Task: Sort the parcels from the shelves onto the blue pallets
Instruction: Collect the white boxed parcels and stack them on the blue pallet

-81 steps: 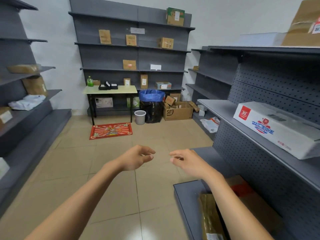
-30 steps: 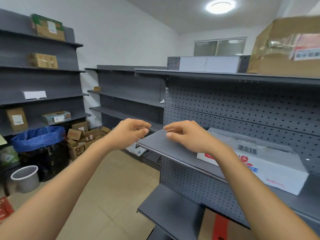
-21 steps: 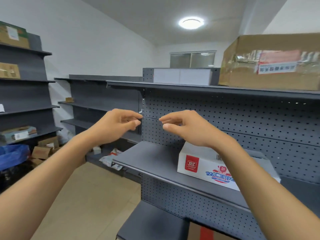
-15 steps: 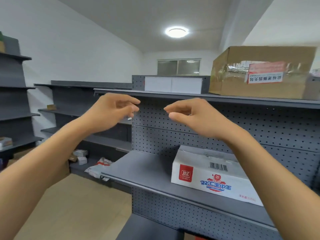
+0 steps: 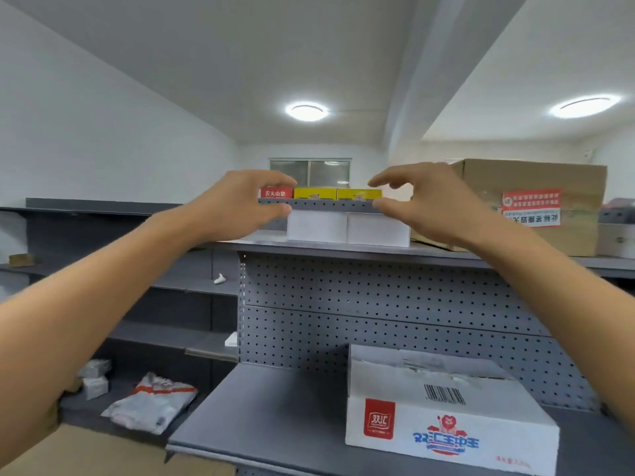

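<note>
Both arms were up at the top shelf (image 5: 343,249) of the grey pegboard rack. The left hand (image 5: 237,204) hung in front of the left end of a pair of white boxes (image 5: 347,226), thumb and fingers spread apart in a wide, curved grip with nothing in it. The right hand (image 5: 426,207) mirrored it at the right end of that pair, index finger stretched out above, thumb below, a clear gap between them and nothing held. Whether either hand actually touched the white boxes, I could not tell; the fingertips sat level with the pegboard strip just above them.

The white boxes stood side by side on the top shelf, near its front edge. Behind them, over the strip, peeked a red carton (image 5: 274,193) and two yellow cartons (image 5: 336,194). To the right on the same shelf stood a big brown cardboard box (image 5: 536,180) with a red-and-white label.

One shelf lower lay a white parcel (image 5: 443,407) with a red logo and a barcode, flat against the pegboard back. Down at the left, on a low shelf, lay a grey plastic mailer bag (image 5: 151,403) beside small white packets (image 5: 94,379).
</note>
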The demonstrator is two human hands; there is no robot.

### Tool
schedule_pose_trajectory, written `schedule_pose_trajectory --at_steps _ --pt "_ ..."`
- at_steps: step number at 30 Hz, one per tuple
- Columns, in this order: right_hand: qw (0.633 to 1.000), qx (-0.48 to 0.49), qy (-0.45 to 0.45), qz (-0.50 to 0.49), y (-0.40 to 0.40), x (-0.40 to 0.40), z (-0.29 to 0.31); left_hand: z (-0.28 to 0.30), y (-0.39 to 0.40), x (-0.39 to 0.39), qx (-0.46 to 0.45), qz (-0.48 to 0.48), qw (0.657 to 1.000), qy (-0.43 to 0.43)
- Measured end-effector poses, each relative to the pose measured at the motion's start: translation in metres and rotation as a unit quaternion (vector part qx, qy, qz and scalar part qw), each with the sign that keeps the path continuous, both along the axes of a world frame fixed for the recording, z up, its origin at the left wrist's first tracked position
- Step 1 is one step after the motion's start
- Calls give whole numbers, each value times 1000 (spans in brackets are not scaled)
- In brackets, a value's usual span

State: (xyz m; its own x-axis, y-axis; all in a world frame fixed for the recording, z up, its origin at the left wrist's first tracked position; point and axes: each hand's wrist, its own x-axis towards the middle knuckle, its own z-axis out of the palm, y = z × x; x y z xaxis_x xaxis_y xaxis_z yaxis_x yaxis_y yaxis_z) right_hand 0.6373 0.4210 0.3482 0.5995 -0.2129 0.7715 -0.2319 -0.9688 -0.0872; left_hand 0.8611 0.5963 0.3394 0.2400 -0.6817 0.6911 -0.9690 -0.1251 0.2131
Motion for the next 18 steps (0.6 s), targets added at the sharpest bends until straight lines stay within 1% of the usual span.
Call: schedule_pose_trajectory --at_steps 2,5,8,13,18 --pt "998 27 41 -43 -10 6 0 7 -14 11 37 2 999 -11" --pt "990 66 91 -82 -21 18 -8 13 -37 24 73 -5 997 -5" --pt "987 82 101 -97 -27 29 -14 17 -59 27 104 -29 994 8" --pt "979 99 125 -127 -29 41 -12 11 -86 30 171 -49 984 3" --pt "976 99 142 -130 -27 43 -14 5 -91 33 164 -58 985 3"
